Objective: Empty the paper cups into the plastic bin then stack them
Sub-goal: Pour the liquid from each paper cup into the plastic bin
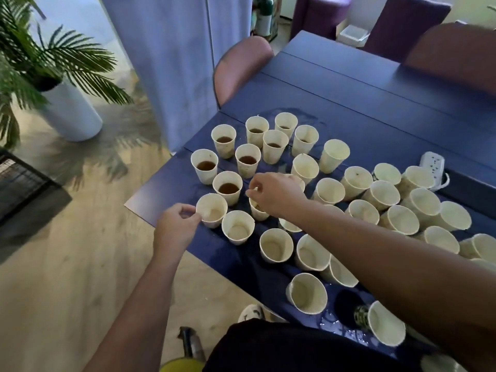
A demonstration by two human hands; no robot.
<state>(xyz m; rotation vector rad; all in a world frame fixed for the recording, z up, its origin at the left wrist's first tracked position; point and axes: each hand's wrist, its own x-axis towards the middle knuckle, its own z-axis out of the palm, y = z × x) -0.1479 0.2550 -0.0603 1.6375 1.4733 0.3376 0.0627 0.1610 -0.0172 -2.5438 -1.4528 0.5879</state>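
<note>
A dark blue desk [349, 84] is seen from above, its near-left corner crowded with many pale paper cups. Brown liquid is held in a cluster at the far left: one cup [204, 165] nearest the desk's left edge, another [228, 187] just in front of it, and several more behind, such as one at [248, 159] and one at [223, 140]. The cups toward the near edge and the right side appear drained, among them one at [238, 230], one at [276, 245] and one at [307, 292]; many on the right are tilted and pressed against each other. Wet patches are visible on the desk surface around the cups.

The left hand [177, 221] is placed at the desk's left edge, its curled fingers and thumb pinching the rim of an empty cup [212, 210]. The right hand [276, 193] is extended over the middle of the group, its fingertips closed on the rim of a cup [258, 210] that is largely hidden beneath it.

A white power strip [432, 165] lies on the desk beyond the cups at the right. Mauve chairs [241, 65] are drawn up at the far side. A potted palm [53, 76] in a white planter stands on the wooden floor at the left. The plastic bin cannot be made out for certain.
</note>
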